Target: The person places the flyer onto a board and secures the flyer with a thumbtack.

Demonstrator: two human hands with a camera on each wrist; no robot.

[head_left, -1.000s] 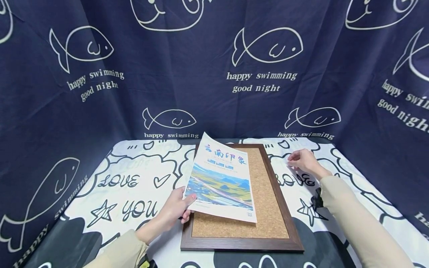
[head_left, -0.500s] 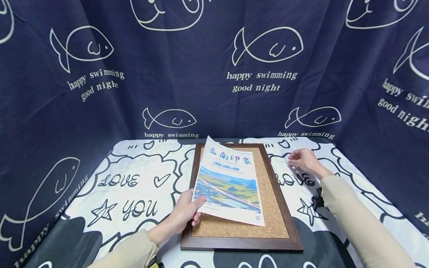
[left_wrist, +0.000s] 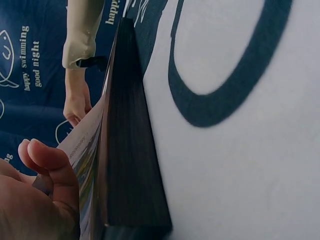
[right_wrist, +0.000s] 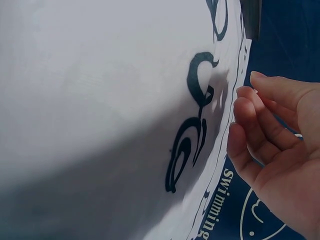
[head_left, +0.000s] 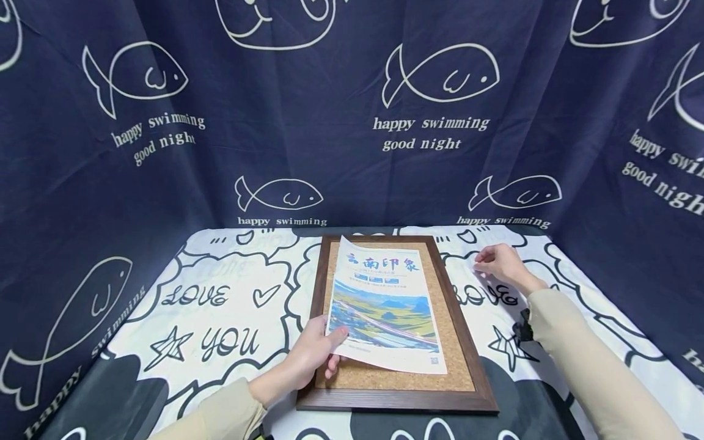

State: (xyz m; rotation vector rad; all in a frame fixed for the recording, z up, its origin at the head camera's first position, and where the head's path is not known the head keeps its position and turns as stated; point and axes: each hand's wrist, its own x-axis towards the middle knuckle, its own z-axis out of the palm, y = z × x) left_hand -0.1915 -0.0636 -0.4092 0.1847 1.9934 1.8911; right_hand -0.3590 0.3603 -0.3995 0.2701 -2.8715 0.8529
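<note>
My left hand [head_left: 316, 351] grips a poster [head_left: 385, 305] by its lower left edge, thumb on the printed face and fingers behind. The poster shows a colourful landscape under blue and purple characters. It lies slightly askew over a wood-framed cork board [head_left: 459, 373], its left edge and upper corner curling up. In the left wrist view, the poster [left_wrist: 87, 160] rises beside the board's dark frame. My right hand [head_left: 500, 266] hovers right of the board, thumb and curled fingers together. In the right wrist view, a tiny pale object [right_wrist: 256, 91] shows between the thumb and forefinger.
A white cloth [head_left: 220, 324] with black drawings and lettering covers the table. Dark blue curtains [head_left: 352, 122] with white fish prints stand behind and at both sides. The right hand's shadow falls on the cloth beneath it.
The left hand has carried the poster right and slightly down, more squarely over the cork board, and the poster's top has sunk toward it. The right hand stays in place.
</note>
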